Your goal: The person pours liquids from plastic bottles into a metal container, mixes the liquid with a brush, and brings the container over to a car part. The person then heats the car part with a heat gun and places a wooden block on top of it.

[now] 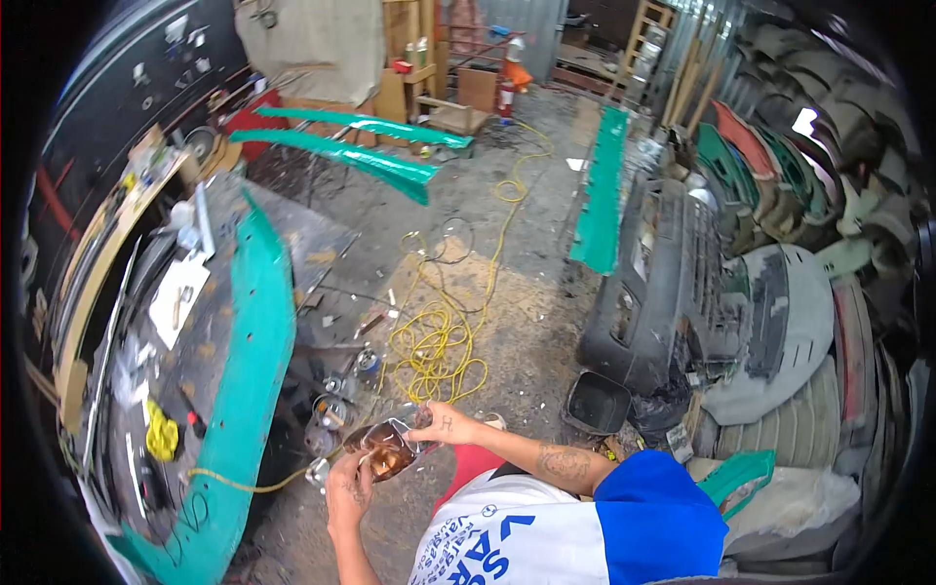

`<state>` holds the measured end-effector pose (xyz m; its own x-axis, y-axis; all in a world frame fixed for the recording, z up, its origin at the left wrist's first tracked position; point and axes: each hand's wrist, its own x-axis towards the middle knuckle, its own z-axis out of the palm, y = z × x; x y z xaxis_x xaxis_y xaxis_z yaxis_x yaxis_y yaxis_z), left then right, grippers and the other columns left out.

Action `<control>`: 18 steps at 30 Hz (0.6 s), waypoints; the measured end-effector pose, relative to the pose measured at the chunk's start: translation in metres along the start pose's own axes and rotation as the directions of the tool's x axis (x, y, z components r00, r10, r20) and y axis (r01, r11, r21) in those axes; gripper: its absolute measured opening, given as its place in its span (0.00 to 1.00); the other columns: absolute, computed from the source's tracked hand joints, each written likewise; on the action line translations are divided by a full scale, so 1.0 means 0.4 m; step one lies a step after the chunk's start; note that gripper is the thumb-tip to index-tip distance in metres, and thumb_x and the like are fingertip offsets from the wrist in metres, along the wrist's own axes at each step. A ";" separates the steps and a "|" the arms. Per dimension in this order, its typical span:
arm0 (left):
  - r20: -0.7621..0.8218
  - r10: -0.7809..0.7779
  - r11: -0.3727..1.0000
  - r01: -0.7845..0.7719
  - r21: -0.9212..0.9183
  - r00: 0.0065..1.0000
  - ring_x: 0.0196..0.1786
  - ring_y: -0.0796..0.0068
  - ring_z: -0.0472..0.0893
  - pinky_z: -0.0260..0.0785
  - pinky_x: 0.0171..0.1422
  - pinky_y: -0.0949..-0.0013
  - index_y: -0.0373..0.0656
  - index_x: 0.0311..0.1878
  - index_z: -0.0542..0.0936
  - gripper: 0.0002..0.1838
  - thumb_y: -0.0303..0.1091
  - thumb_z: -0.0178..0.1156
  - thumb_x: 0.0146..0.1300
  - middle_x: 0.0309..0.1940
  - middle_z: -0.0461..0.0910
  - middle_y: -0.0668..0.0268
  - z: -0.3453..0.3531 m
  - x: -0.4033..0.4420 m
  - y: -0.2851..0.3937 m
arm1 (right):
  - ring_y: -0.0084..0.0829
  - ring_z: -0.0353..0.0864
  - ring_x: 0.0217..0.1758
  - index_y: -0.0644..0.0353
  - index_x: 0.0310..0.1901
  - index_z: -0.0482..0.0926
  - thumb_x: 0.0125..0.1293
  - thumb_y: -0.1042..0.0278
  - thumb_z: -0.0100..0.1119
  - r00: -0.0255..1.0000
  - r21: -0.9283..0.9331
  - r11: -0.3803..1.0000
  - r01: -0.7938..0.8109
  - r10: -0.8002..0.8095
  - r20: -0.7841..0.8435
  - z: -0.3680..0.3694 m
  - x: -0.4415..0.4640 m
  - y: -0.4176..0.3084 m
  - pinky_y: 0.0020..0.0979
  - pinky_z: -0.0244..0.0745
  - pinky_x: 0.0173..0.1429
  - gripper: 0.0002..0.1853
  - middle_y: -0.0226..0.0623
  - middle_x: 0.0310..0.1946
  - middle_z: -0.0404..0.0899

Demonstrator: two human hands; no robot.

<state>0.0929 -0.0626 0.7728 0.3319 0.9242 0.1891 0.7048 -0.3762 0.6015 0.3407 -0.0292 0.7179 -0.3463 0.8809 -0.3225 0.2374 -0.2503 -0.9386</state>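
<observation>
In front of my body, both hands are on a shiny clear container with brown contents (pixel 390 456); whether it is a bag or a bottle I cannot tell. My left hand (pixel 349 484) grips its lower left side, the fingers closed against it. From the upper right, my right hand (pixel 441 425) is closed on its other end. A long green panel (pixel 255 322) lies on the table to the left of my hands. Small cans (pixel 331 414) stand just beyond the container.
A yellow hose (pixel 439 336) lies coiled on the floor ahead. Two green strips (pixel 370 168) rest farther back. At right are another green strip (pixel 597 210), a dark bumper (pixel 648 292), a black bin (pixel 597 402) and stacked car parts (pixel 780 322). The tabletop (pixel 322 234) holds a yellow cloth (pixel 161 431).
</observation>
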 end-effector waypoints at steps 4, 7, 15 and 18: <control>0.092 0.036 0.987 -0.021 -0.162 0.995 0.35 0.54 0.80 0.71 0.39 0.62 0.37 0.42 0.80 0.08 0.26 0.56 0.61 0.33 0.80 0.52 0.102 0.126 0.103 | 0.24 0.79 0.29 0.70 0.43 0.74 0.52 0.45 0.70 0.990 0.131 0.989 -0.063 0.079 -0.116 -0.115 -0.036 0.036 0.26 0.75 0.27 0.32 0.38 0.32 0.79; 0.145 0.065 0.984 -0.039 -0.175 0.987 0.32 0.54 0.79 0.70 0.38 0.61 0.38 0.42 0.81 0.08 0.25 0.55 0.61 0.30 0.78 0.53 0.155 0.203 0.147 | 0.26 0.79 0.29 0.70 0.39 0.78 0.50 0.44 0.71 0.965 0.045 0.998 0.045 -0.032 -0.259 -0.229 -0.066 0.028 0.30 0.74 0.34 0.31 0.38 0.28 0.79; 0.185 0.135 0.982 -0.107 -0.157 0.973 0.37 0.55 0.79 0.72 0.42 0.61 0.44 0.46 0.81 0.11 0.25 0.57 0.61 0.34 0.79 0.55 0.297 0.369 0.250 | 0.26 0.79 0.34 0.72 0.50 0.71 0.51 0.50 0.73 0.985 0.018 0.999 -0.027 0.029 -0.172 -0.509 -0.014 0.121 0.28 0.78 0.31 0.36 0.39 0.36 0.78; 0.164 0.170 0.984 -0.158 -0.084 0.972 0.39 0.54 0.78 0.71 0.45 0.57 0.50 0.49 0.81 0.13 0.30 0.57 0.62 0.33 0.79 0.57 0.312 0.393 0.236 | 0.27 0.79 0.35 0.74 0.53 0.68 0.51 0.51 0.74 0.972 0.011 0.999 0.044 -0.040 -0.232 -0.568 -0.026 0.089 0.28 0.79 0.32 0.38 0.40 0.39 0.78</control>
<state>0.2898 0.0389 0.7626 0.5455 0.8230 0.1585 0.5881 -0.5106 0.6273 0.5589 0.0441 0.7156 -0.1353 0.9595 -0.2471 0.2121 -0.2156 -0.9532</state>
